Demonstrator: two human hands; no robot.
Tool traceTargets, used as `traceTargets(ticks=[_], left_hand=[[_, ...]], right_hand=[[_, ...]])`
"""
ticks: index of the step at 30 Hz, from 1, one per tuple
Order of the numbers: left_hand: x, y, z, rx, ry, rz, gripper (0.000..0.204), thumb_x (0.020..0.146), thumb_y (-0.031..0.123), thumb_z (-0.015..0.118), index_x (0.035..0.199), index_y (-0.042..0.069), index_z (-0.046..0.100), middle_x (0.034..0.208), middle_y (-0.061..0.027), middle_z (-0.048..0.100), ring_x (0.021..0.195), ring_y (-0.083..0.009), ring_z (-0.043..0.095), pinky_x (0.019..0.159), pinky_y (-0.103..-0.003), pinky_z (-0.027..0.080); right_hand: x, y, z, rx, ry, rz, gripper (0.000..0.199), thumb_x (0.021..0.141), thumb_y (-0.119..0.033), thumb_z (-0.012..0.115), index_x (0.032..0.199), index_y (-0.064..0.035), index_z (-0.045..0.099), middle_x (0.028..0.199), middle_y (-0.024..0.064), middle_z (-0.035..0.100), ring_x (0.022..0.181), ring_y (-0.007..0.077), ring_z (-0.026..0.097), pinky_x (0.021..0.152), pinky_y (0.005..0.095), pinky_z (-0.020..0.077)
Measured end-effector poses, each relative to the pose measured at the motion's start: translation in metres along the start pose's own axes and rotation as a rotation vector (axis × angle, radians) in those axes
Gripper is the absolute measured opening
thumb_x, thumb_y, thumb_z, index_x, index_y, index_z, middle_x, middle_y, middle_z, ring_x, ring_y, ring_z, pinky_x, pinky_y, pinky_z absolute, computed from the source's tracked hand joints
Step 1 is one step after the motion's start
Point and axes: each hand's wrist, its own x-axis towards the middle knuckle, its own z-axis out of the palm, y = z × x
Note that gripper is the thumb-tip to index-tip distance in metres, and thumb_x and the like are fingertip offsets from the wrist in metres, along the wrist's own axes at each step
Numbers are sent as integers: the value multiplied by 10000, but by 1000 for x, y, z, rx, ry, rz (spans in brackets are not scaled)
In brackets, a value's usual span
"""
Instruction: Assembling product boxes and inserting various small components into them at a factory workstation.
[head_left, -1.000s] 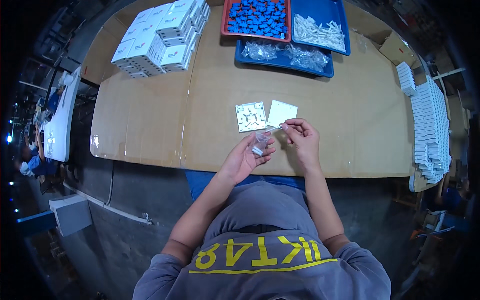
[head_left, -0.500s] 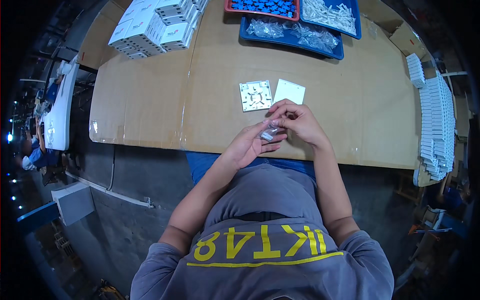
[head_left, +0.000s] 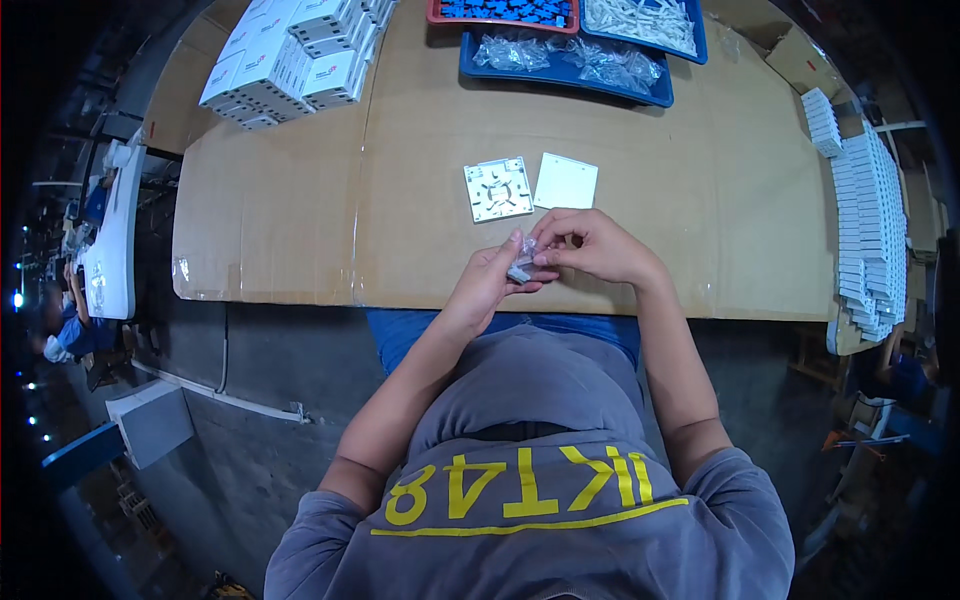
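Observation:
A small clear plastic bag (head_left: 522,266) with pale bits inside is held between my hands above the table's near edge. My left hand (head_left: 487,282) is closed on it, thumb up along its side. The fingers of my right hand (head_left: 590,245) pinch the bag's upper right part. What exactly lies in the bag is too small to make out. Just beyond my hands rests a square white plastic box base (head_left: 498,190) with a round pattern of clips inside. Beside it, to the right, lies a flat white square cover (head_left: 566,182).
The cardboard-covered table (head_left: 280,220) carries stacked white boxes (head_left: 270,70) at the far left. At the back are a red tray (head_left: 432,12) of blue pieces, a blue tray (head_left: 466,68) of small bags and another of white pieces. White stacks (head_left: 866,230) line the right edge.
My left hand's fingers have curled in closer round the bag, and the bag is tilted more upright. My right hand still pinches it. The whole view has shifted slightly.

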Motion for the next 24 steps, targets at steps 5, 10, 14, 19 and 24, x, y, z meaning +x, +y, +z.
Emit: traceTargets(ticks=[5, 10, 14, 19, 24], left_hand=[[-1, -1, 4, 284, -13, 263, 432, 1132, 320, 487, 1244, -50, 680, 1092, -140, 761, 984, -199, 741, 884, -327, 589], [-5, 0, 6, 279, -30, 315, 384, 1136, 237, 478, 1233, -70, 686, 1060, -139, 771, 981, -182, 731, 881, -317, 580], [-7, -1, 9, 340, 63, 385, 332, 1111, 212, 543, 1203, -68, 698, 1050, -111, 770, 943, -158, 712, 890, -303, 563], [-12, 8, 16, 681, 328, 689, 227, 1031, 149, 680, 1136, -51, 701, 1048, -80, 751, 972, -140, 691, 903, -297, 547], [-17, 12, 22, 456, 321, 635, 179, 1016, 102, 700, 1114, -46, 682, 1044, -71, 733, 1003, -131, 687, 905, -287, 543]], right_hand=[[-1, -11, -8, 70, 84, 89, 95, 921, -111, 790, 982, -39, 780, 1024, 12, 734, 891, 80, 626, 784, 277, 496], [-1, 0, -3, 187, 126, 156, 91, 928, -73, 787, 984, -18, 740, 1012, 20, 717, 845, 49, 625, 728, 236, 506], [2, 2, 22, 486, 356, -32, 189, 929, -3, 762, 1091, -7, 666, 942, 8, 679, 820, 42, 619, 725, 195, 498], [-6, -12, 26, 489, 351, -29, 275, 934, 15, 746, 1181, -11, 628, 947, 6, 662, 836, 35, 618, 747, 191, 507], [-4, -16, 26, 475, 321, -34, 301, 936, 17, 742, 1213, -6, 628, 956, 10, 667, 849, 33, 620, 770, 187, 513]])
